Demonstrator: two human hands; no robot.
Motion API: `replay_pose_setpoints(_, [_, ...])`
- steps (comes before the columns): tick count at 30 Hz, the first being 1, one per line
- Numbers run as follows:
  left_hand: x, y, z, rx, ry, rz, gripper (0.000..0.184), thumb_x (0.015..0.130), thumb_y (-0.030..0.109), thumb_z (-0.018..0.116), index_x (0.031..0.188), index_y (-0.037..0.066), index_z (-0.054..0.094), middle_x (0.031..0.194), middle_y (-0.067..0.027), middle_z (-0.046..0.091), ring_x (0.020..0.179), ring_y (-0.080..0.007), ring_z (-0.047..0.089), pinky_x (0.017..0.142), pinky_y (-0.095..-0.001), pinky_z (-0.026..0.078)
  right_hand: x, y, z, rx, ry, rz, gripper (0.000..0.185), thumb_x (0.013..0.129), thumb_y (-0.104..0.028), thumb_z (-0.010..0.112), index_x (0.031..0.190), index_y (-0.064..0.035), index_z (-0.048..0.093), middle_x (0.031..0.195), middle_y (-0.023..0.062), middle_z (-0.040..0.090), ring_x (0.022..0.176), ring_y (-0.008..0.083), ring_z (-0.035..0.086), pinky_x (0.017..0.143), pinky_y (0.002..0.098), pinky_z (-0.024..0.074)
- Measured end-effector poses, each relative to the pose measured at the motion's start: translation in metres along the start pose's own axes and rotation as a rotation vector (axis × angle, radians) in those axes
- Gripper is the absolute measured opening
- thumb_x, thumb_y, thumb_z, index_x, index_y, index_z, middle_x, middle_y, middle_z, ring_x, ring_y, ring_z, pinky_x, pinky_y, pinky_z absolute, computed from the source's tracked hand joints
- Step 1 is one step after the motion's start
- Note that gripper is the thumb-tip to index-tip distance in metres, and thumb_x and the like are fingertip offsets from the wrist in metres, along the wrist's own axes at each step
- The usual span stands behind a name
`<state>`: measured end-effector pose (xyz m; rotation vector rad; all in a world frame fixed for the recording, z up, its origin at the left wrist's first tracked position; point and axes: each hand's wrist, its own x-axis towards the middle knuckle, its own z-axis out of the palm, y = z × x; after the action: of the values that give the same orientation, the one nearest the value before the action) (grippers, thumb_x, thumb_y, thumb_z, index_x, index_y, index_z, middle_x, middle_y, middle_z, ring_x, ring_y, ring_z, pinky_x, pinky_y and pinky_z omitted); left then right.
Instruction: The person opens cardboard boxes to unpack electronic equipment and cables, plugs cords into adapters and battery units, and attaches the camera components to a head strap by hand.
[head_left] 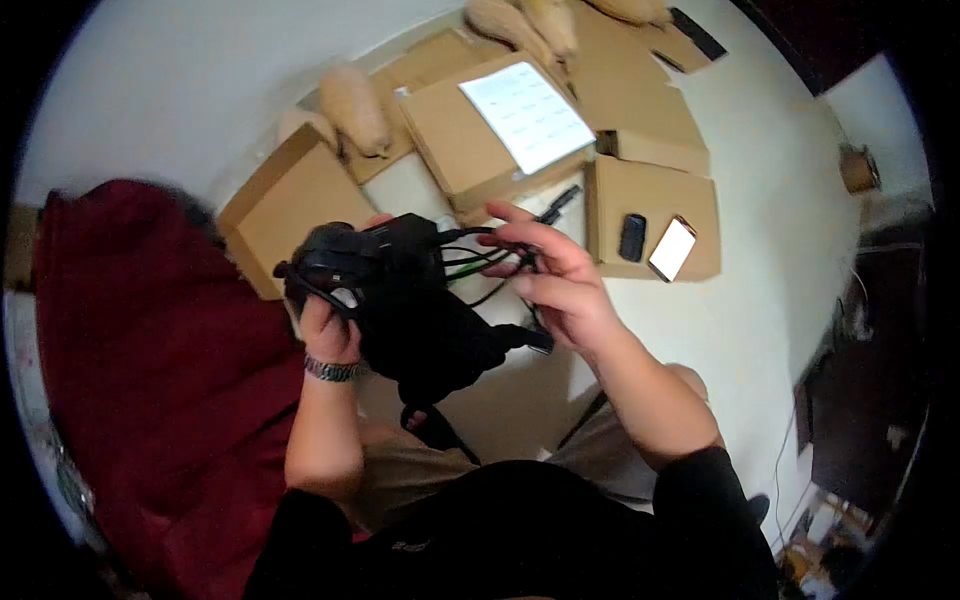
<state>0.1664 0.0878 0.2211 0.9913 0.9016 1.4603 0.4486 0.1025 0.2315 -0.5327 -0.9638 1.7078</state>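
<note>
A bulky black device (345, 262), which looks like a camera or headset, is raised in front of my body. My left hand (330, 335), with a metal watch band at the wrist, is closed around its lower left side. Black cloth (430, 340) hangs beneath the device. Several black cables (480, 262) run from its right side to my right hand (560, 285). The fingers there are bent around the cables, with the thumb below and the index finger above. Dark cable ends (560, 205) stick out beyond the fingers.
A cardboard box (440, 135) bears a printed white sheet (527, 115). On a smaller box (655, 190) lie a dark handset (632, 238) and a lit phone (672, 248). Pale gourds (355, 112) rest on cardboard at the back. Dark red fabric (150, 400) covers the left.
</note>
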Motion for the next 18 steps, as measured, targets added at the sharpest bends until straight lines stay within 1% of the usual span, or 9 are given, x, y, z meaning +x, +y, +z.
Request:
replay_pose_setpoints(3, [0.012,0.023,0.011,-0.197,-0.145,-0.069,0.091,0.074,0.052,0.080,0.142,0.003,0.044,0.141,-0.0216,0.049,0.128,-0.0302,0.051,0.110,-0.0433,0.041,0.002,-0.009,0.004,-0.024,0.018,0.064,0.062,0.085,-0.011,0.063,0.144,-0.0026,0.044,0.150,0.0172,0.041,0.127,0.0315,0.052,0.101,0.0435,0.0465])
replay_pose_setpoints(6, [0.016,0.039,0.011,-0.241,-0.197,-0.209,0.101,0.061,0.052,0.089,0.138,0.001,0.048,0.136,-0.0208,0.052,0.125,-0.0286,0.054,0.106,-0.0442,0.045,0.010,-0.021,0.000,-0.084,0.196,0.007,0.051,0.092,-0.012,0.059,0.141,-0.0012,0.048,0.134,0.0096,0.056,0.113,0.0179,0.058,0.097,0.0364,0.0478])
replay_pose_setpoints(8, [0.017,0.037,0.003,-0.230,-0.208,-0.261,0.095,0.061,0.051,0.089,0.133,0.001,0.053,0.136,-0.0204,0.051,0.125,-0.0290,0.054,0.106,-0.0445,0.045,0.018,-0.021,-0.009,-0.189,0.447,-0.126,0.042,0.095,-0.017,0.059,0.133,-0.0012,0.055,0.126,0.0085,0.060,0.110,0.0184,0.059,0.095,0.0341,0.0470])
replay_pose_setpoints(9, [0.017,0.035,0.000,-0.231,-0.229,-0.305,0.090,0.061,0.051,0.090,0.129,0.001,0.058,0.136,-0.0201,0.050,0.125,-0.0293,0.054,0.106,-0.0448,0.046,0.022,-0.020,-0.014,-0.484,0.570,-0.242,0.030,0.094,-0.017,0.062,0.120,-0.0018,0.063,0.121,0.0086,0.061,0.108,0.0180,0.059,0.094,0.0318,0.0458])
replay_pose_setpoints(10, [0.016,0.034,0.000,-0.231,-0.230,-0.314,0.090,0.061,0.051,0.090,0.129,0.001,0.058,0.136,-0.0201,0.050,0.125,-0.0293,0.054,0.106,-0.0448,0.046,0.023,-0.020,-0.014,-0.483,0.577,-0.237,0.030,0.094,-0.017,0.062,0.120,-0.0018,0.063,0.121,0.0086,0.061,0.108,0.0180,0.059,0.094,0.0318,0.0458])
replay_pose_setpoints(12, [0.015,0.030,0.003,-0.164,-0.214,-0.175,0.077,0.059,0.048,0.090,0.116,0.002,0.066,0.139,-0.0195,0.047,0.123,-0.0300,0.054,0.104,-0.0423,0.046,0.020,-0.022,-0.011,-0.918,0.498,-0.349,0.022,0.091,-0.014,0.065,0.110,-0.0023,0.066,0.116,0.0089,0.062,0.106,0.0185,0.059,0.092,0.0312,0.0459])
replay_pose_setpoints(14, [0.018,0.020,-0.010,-0.106,-0.263,-0.203,0.072,0.058,0.043,0.090,0.113,0.002,0.068,0.140,-0.0193,0.046,0.122,-0.0300,0.054,0.104,-0.0406,0.045,0.020,-0.018,0.003,-1.091,0.240,-0.428,0.017,0.085,-0.011,0.069,0.099,-0.0034,0.068,0.098,0.0118,0.065,0.095,0.0279,0.062,0.086,0.0361,0.0478])
replay_pose_setpoints(17, [0.017,0.009,-0.019,0.015,-0.380,-0.188,0.066,0.055,0.036,0.088,0.108,0.001,0.069,0.140,-0.0183,0.046,0.120,-0.0288,0.055,0.103,-0.0380,0.044,0.018,-0.013,0.028,-1.247,-0.028,-0.444,0.015,0.080,-0.012,0.072,0.093,-0.0042,0.068,0.091,0.0108,0.065,0.091,0.0307,0.061,0.082,0.0393,0.0478])
replay_pose_setpoints(18, [0.017,0.009,-0.016,0.059,-0.413,-0.187,0.063,0.055,0.033,0.087,0.107,0.001,0.070,0.140,-0.0168,0.046,0.120,-0.0267,0.055,0.103,-0.0368,0.044,0.017,-0.010,0.030,-1.323,-0.140,-0.329,0.016,0.079,-0.012,0.073,0.092,-0.0046,0.067,0.090,0.0099,0.065,0.090,0.0308,0.062,0.080,0.0405,0.0476])
